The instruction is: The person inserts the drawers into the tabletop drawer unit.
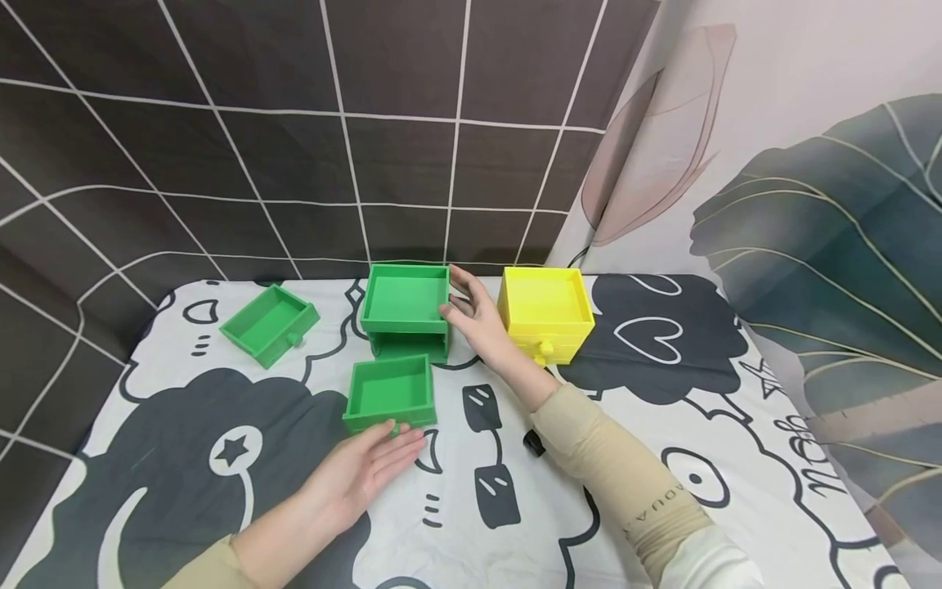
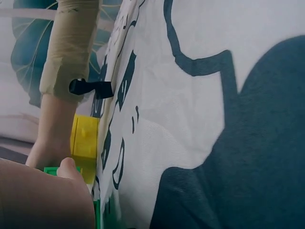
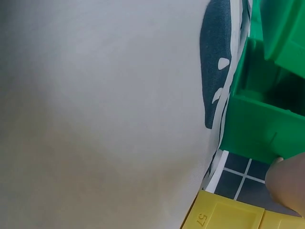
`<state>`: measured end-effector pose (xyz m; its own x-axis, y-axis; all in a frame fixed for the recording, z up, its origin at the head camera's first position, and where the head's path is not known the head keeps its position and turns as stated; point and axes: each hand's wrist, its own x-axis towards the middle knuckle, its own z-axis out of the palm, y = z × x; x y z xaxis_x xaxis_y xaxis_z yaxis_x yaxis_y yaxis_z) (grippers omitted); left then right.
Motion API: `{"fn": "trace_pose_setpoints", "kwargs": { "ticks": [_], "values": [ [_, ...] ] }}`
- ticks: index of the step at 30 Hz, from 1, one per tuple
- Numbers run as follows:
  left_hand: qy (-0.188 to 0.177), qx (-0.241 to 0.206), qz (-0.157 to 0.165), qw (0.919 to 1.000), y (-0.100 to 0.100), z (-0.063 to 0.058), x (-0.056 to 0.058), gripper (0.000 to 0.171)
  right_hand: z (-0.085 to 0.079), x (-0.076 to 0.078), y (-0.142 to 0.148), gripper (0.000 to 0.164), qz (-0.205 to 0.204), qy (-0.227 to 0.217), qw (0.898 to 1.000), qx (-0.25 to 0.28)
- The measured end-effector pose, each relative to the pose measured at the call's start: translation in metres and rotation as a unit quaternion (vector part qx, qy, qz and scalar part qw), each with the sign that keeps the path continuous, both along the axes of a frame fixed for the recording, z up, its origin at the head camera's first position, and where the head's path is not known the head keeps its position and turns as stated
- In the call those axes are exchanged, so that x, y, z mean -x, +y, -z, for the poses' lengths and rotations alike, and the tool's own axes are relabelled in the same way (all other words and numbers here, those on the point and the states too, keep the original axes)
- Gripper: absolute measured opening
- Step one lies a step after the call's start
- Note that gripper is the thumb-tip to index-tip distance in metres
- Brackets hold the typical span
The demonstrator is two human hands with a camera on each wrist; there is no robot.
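A green cabinet [image 1: 406, 298] with a shallow tray-like top and an unfilled slot below it stands at the back of the cloth-covered table. My right hand [image 1: 478, 319] rests against its right side wall, fingertips near the back corner and thumb toward the front. In the right wrist view, a fingertip meets the green side wall [image 3: 257, 129]. In front of the slot lies a green drawer [image 1: 390, 391], its open top up. My left hand [image 1: 361, 474] is at the drawer's front by the small knob, fingers extended and palm turned up.
A second green drawer [image 1: 269, 325] lies angled on the left. Close to my right wrist stands a yellow cabinet [image 1: 548, 303] with a knobbed drawer. A small black object [image 1: 533, 443] shows beside my right sleeve. Dark gridded cloth [image 1: 397, 155] hangs behind the table.
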<state>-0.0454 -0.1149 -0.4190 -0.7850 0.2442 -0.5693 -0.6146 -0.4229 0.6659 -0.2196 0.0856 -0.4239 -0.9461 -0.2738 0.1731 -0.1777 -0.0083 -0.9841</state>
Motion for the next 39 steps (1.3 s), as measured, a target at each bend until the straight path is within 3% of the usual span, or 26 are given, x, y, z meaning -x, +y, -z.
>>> {"fn": "trace_pose_setpoints", "kwargs": {
  "ticks": [8, 16, 39],
  "values": [
    [0.012, 0.012, 0.017, 0.9997, 0.011, -0.010, 0.012, 0.040, 0.001, 0.001, -0.001, 0.069, -0.001, 0.005, 1.000, 0.003],
    [0.018, 0.021, 0.010, 0.9996, 0.016, -0.016, 0.023, 0.035, 0.002, 0.000, -0.001, 0.069, 0.001, 0.011, 1.000, 0.002],
    [0.028, 0.037, 0.004, 0.9989, 0.013, -0.023, 0.033, 0.030, -0.001, -0.001, -0.001, 0.070, 0.004, -0.002, 1.000, -0.001]
  ]
}}
